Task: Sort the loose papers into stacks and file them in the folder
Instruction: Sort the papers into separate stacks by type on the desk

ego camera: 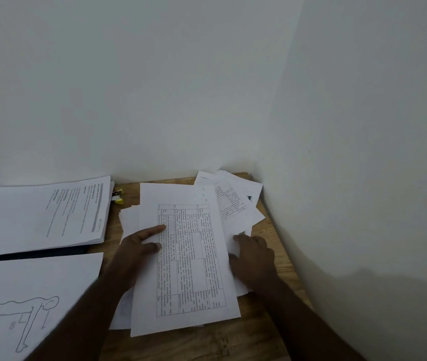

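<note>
The left hand (139, 246) is resting on the left part of a sheet printed with a table (186, 259), its forefinger and thumb stretched flat on the paper; the right hand (252, 256) is lying at the sheet's right edge, fingers bent over the loose papers (235, 201) fanning out beneath, though whether they are pinching anything cannot be told; this heap is sitting on the wooden table (267, 324) in the wall corner; at the left, a thick stack of printed pages (43, 214) is lying on a dark folder (32, 254), with a sheet bearing a push-up drawing (25, 306) nearer; a yellow stapler (118, 196) is peeking out beside the stack.
</note>
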